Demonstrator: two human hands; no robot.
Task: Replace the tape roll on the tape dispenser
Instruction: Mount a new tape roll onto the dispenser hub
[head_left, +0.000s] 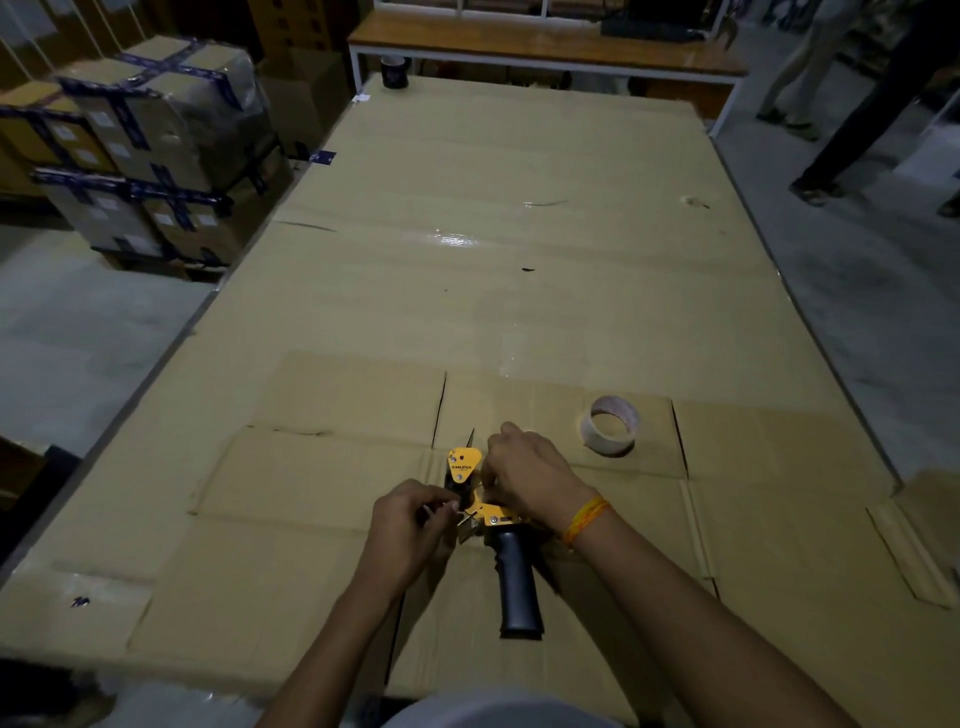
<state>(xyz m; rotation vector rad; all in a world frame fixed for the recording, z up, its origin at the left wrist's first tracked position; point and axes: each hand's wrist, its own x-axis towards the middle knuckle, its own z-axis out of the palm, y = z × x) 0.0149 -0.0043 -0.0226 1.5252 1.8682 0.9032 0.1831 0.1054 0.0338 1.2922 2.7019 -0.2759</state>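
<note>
A yellow and black tape dispenser lies on the cardboard-covered table, its black handle pointing toward me. My left hand pinches something small at the dispenser's left side; I cannot tell whether it is a tape end or a part. My right hand covers the dispenser's right side, fingers curled over the roll area, which is hidden. An orange thread band sits on that wrist. A clear tape roll lies on its side on the cardboard, to the right of and beyond my right hand.
Flattened cardboard sheets cover the near table. A dark cup stands at the far edge. Taped boxes are stacked at the left. A wooden bench is behind the table. People's legs are at the far right.
</note>
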